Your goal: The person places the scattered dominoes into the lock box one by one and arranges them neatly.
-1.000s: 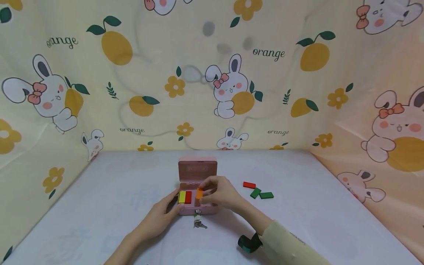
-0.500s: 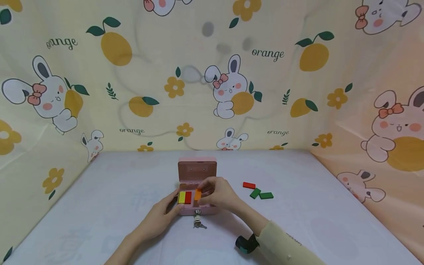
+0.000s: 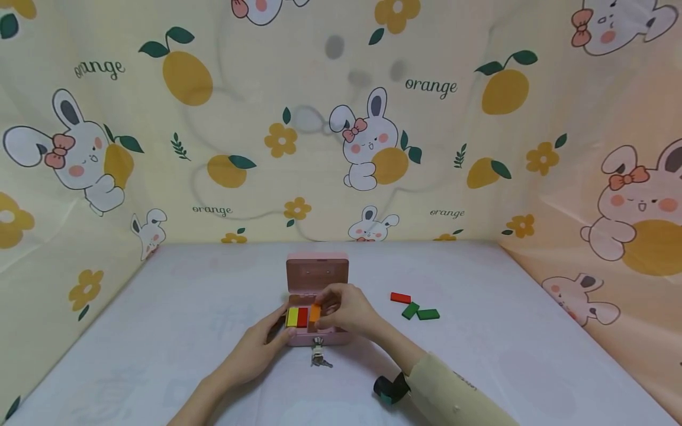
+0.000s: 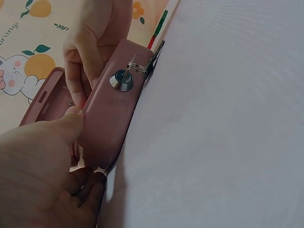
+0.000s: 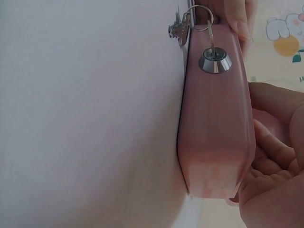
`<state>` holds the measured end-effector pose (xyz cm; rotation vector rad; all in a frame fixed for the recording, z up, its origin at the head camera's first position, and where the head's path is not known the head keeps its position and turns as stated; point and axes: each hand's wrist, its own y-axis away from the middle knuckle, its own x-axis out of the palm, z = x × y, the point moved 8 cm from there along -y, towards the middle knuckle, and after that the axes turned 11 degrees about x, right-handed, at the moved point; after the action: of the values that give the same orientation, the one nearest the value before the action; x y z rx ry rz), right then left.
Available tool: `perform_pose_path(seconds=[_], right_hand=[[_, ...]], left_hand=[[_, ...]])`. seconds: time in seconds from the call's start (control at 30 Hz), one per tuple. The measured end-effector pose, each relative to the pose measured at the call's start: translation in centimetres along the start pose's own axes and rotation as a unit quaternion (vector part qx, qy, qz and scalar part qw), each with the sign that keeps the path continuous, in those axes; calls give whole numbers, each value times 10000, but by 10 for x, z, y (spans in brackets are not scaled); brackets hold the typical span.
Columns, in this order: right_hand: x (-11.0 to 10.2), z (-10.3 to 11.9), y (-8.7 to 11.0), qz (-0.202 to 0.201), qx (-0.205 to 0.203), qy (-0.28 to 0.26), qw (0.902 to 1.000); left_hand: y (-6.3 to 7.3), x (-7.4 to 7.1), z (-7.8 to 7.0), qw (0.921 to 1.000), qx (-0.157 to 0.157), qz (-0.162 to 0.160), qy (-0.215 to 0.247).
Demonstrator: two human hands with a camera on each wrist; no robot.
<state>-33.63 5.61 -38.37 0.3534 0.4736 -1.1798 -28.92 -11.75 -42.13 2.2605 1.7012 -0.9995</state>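
Orange block [image 3: 315,313]: in/just above open pink box [image 3: 337,339], right of red block [image 3: 302,318] | right hand [image 3: 351,310]: fingers nearly closed, pinching it | left hand [image 3: 260,350]: curled round box's left side | likely light, stiff, smooth; best held by ends

I have passage across the far-left bench [image 3: 186,296]; the raised box lid [image 3: 318,276] obstructs far-side entry, the left hand [image 3: 258,348] left-side entry.

Pink box [image 5: 216,128], blocks [image 3: 428,315] on white table [image 3: 176,319]
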Motion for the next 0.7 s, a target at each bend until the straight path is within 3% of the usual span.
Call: perform_pose_path(seconds=[0.4, 0.7], right_hand=[[2, -2, -8, 58, 8, 204, 9998], [5, 1, -10, 36, -91, 552, 9984]], left_hand=[[1, -1, -1, 9999, -103, -1, -2], [0, -1, -3, 10000, -3, -23, 46]])
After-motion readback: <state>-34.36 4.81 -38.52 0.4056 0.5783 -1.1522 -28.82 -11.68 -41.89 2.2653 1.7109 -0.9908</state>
